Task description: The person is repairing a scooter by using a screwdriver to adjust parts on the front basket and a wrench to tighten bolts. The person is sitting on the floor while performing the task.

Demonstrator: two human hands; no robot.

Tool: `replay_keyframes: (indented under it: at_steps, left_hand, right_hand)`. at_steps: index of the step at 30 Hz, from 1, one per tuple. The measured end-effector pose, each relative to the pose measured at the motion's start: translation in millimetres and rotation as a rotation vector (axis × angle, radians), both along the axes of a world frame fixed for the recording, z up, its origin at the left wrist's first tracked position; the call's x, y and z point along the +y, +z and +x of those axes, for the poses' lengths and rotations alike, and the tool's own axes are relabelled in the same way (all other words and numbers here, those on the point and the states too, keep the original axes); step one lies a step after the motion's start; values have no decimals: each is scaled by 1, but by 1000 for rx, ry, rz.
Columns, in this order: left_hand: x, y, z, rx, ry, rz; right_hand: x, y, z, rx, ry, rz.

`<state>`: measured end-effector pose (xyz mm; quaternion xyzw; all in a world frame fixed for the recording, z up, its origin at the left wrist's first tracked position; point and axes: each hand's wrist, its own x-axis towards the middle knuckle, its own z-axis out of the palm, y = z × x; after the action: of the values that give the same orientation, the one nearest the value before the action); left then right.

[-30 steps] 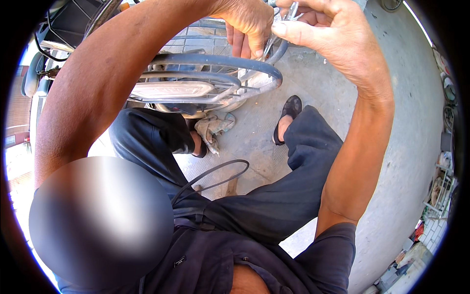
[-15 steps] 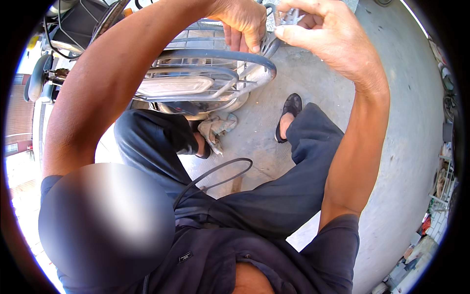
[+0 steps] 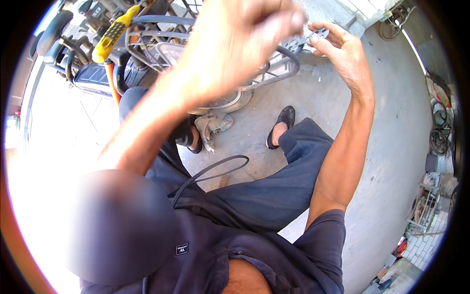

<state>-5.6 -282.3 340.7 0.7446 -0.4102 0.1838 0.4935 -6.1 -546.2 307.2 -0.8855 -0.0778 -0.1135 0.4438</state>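
Observation:
My left hand (image 3: 240, 54) is raised over a tubular metal rack (image 3: 159, 51) of a cycle. Motion smears its fingers, so I cannot make out whether anything is in them. At the right end of the rack, my right hand (image 3: 345, 56) is closed, its thumb and fingertips pinching a small grey metal piece (image 3: 320, 34). The piece's full shape is unclear. My left forearm hides part of the rack.
A yellow handle with black patches (image 3: 116, 34) lies left of the rack, among cycle parts. A crumpled rag (image 3: 213, 128) is on the floor by my left foot. A black cable loop (image 3: 223, 165) rises between my legs. Bicycles (image 3: 439, 132) and clutter line the right edge.
My left hand has left the rack and swung up toward the camera. My right hand has moved slightly right and down, still pinching the grey piece. The view has shifted, showing the yellow handle.

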Motion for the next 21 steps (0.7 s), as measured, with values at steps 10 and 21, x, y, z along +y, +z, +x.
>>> replay_keyframes:
  at_steps: [10, 21]
  left_hand:
    - [16, -107, -71, 448, 223, 31]
    - [-7, -100, -61, -256, 270, 248]
  right_hand:
    - [17, 13, 6, 87, 45, 123]
    - [14, 11, -5, 83, 13, 92]
